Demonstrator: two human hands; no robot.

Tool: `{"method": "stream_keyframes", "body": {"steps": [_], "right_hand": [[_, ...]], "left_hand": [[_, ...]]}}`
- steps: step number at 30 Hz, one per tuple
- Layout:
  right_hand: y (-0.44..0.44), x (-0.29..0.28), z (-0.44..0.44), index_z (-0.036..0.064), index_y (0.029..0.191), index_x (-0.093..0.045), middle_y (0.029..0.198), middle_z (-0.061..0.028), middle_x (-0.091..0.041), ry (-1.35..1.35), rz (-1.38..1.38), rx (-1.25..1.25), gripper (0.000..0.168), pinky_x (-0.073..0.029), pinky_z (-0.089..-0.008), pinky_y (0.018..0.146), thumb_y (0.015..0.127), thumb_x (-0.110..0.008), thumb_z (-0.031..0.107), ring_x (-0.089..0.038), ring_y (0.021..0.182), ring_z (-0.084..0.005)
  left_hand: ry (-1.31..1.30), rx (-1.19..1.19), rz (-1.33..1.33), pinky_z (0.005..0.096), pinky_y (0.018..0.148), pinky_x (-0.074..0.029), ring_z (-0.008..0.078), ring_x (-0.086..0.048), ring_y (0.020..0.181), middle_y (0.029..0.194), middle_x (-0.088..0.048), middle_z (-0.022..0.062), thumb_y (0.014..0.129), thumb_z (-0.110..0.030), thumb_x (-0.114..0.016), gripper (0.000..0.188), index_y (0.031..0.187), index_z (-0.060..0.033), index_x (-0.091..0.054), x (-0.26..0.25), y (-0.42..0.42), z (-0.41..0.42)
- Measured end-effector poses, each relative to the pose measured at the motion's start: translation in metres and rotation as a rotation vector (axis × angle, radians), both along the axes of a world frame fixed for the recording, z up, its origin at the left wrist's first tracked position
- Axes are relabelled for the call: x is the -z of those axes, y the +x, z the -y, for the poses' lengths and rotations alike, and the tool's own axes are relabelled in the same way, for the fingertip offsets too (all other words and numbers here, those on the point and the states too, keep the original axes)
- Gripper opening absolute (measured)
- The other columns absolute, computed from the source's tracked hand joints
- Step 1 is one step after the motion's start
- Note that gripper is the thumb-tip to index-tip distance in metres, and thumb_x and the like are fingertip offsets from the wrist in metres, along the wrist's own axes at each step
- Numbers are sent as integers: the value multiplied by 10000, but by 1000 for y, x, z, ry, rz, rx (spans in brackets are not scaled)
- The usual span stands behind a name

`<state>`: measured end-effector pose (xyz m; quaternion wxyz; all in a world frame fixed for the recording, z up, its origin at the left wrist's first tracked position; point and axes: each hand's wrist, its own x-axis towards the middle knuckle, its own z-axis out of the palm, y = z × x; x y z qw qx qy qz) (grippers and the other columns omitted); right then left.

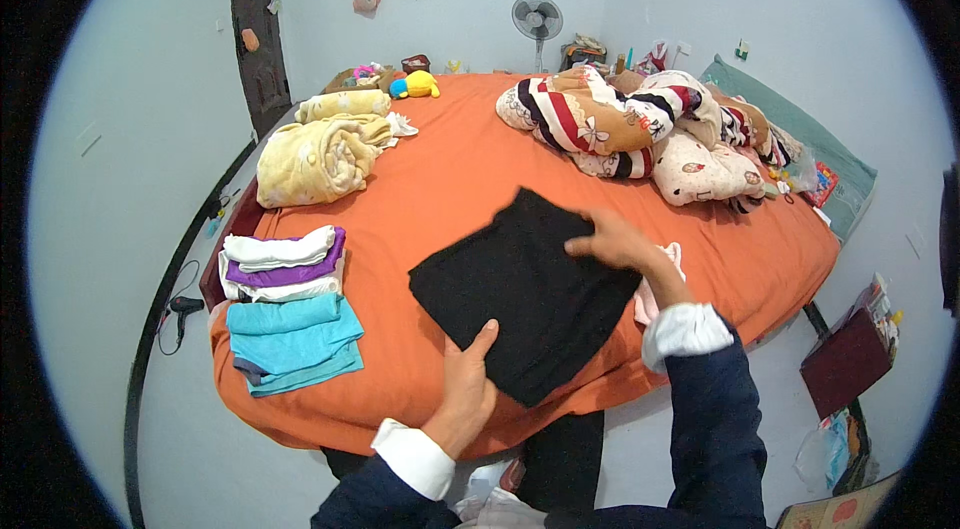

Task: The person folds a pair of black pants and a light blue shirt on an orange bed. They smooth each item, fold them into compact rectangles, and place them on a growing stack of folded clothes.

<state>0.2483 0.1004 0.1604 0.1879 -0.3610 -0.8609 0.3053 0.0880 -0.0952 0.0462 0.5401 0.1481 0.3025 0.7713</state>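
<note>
A piece of black cloth (525,289), apparently a folded garment, is held over the near part of the bed. My left hand (469,382) grips its lower left edge, thumb on top and fingers hidden beneath. At its upper right, my right hand (615,240) pinches the edge between thumb and fingers. Left of the cloth lie folded turquoise clothes (292,345). Just behind these sits a stack with a white folded cloth (281,250) over a purple one (285,272). Partly hidden behind my right forearm is a pale pink cloth (646,304).
An orange sheet (442,176) covers the bed. Rolled yellow blankets (315,161) and a plush toy (415,84) lie at the far left. A bunched patterned quilt (600,112) and a green pillow (832,146) occupy the far right. A hair dryer (184,306) is beside the bed.
</note>
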Motion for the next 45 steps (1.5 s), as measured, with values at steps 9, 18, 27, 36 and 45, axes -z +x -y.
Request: {"method": "stream_keyframes", "body": {"steps": [9,18,27,36,45], "right_hand": [[-86,76,-30,132,1422,-446,1392,-169,-509,256,434,-21,702,-384,-457,1054,809,-726,327,-494,1270,-328],[-88,80,-23,89,1324,-544,1348,-171,-536,277,558,65,672,-339,-467,1054,759,-752,388,-487,1266,-328],[-72,46,7,80,1053,-690,959,-128,-697,606,313,-36,291,-484,-407,849,789,-687,203,-665,924,-303],[-15,7,164,79,891,-632,748,-27,-563,1063,-86,-323,154,-442,-309,657,761,-585,147,-575,678,-184],[35,34,241,73,972,-698,917,-17,-661,385,-182,-569,202,-486,-282,664,777,-675,119,-625,742,-169]], "left_hand": [[-192,135,184,510,1112,-357,315,-459,1269,1252,-517,117,979,-70,-518,244,1212,-24,-460,59,33,30],[-289,236,285,523,1098,-382,349,-411,1314,1206,-476,122,985,-112,-531,114,1032,-21,-483,44,16,42],[-293,507,-680,384,1018,-447,283,-541,1204,1292,-551,161,975,-117,-533,274,1224,0,-535,27,-27,75],[301,-598,-2220,568,1149,-123,287,-345,1398,1363,-502,102,750,-128,-714,633,1351,-196,-529,-77,-76,71],[384,382,-2241,453,1019,-424,227,-631,1051,1042,-653,75,766,-87,-646,275,1035,-45,-689,-91,-77,160]]}}
